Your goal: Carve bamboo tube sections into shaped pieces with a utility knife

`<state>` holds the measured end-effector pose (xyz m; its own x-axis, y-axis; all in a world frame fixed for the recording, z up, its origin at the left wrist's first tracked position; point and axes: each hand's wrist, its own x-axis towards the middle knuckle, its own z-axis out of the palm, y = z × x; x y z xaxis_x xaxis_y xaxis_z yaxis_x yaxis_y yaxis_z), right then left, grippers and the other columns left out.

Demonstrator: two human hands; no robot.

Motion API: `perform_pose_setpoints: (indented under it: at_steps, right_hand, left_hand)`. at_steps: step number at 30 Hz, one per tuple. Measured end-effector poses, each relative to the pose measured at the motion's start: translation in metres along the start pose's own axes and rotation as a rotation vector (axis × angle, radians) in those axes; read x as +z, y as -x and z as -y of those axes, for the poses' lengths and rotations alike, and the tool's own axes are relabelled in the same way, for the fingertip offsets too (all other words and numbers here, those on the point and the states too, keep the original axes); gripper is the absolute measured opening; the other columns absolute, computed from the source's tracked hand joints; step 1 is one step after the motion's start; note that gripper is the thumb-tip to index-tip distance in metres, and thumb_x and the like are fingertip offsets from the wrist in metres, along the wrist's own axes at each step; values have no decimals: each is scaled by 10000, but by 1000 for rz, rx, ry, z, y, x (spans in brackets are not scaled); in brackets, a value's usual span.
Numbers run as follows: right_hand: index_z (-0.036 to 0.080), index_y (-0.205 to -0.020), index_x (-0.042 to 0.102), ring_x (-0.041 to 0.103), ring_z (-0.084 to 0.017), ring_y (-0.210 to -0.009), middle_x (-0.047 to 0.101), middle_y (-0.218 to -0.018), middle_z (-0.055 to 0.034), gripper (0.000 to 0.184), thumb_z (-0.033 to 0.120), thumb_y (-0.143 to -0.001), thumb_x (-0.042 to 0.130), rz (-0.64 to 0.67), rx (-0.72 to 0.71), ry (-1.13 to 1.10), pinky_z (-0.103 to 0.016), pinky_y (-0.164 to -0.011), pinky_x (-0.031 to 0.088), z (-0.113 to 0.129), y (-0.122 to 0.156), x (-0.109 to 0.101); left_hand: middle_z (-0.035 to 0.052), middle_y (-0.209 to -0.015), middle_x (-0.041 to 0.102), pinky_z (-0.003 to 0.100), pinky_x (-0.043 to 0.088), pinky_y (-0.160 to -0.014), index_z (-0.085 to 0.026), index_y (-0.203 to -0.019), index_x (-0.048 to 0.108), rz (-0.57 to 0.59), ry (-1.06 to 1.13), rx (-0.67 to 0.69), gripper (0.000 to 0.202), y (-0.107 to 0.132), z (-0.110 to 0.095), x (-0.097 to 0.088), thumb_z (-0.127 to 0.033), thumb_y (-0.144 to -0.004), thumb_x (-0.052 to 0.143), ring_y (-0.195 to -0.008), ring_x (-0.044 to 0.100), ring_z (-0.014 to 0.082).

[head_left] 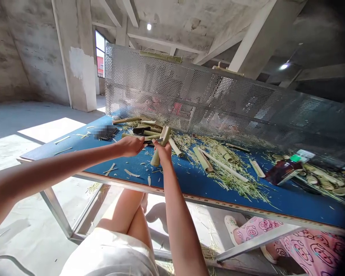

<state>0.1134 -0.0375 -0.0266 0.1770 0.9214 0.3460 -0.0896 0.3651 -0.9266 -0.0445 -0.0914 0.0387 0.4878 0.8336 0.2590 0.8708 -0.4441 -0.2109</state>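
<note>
Counted: two bare hands (133, 146) — one left, one right; one slim dark tool (148, 142); one pale green bamboo piece (166, 133) in the right; one long blue tabletop (189, 188); one grey perforated metal panel (166, 84); two lit white lamps (149, 26) — bamboo shavings (247, 185) defy counting.

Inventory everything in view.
Table: one, blue, centre
Perforated screen: one, grey, behind table
Held bamboo: one, pale green, centre
Thin tool: one, dark, centre
Loose bamboo: many, greenish, on table
Shavings: many, pale, across table
Flat object: one, black, table's left
Glossy object: one, dark red, table's right
Ceiling lights: two, white, top
Patterned trousers: pair, pink, lower right
Shorts: pair, white, lower centre
Left hand: one, holding thin tool
Right hand: one, around held bamboo
</note>
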Motion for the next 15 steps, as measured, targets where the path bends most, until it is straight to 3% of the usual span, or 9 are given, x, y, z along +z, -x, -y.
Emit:
perform_pose_setpoints:
  at_steps: [15]
  right_hand:
    - [183, -797, 540, 525, -128, -480, 545, -550, 48, 509, 570, -523, 723, -103, -59, 228, -259, -520, 429, 0, 0, -2]
  left_hand:
    - [150, -667, 610, 268, 252, -518, -42, -1038, 501, -11, -59, -64, 414, 1, -3, -2, -343, -942, 234, -524, 527, 176]
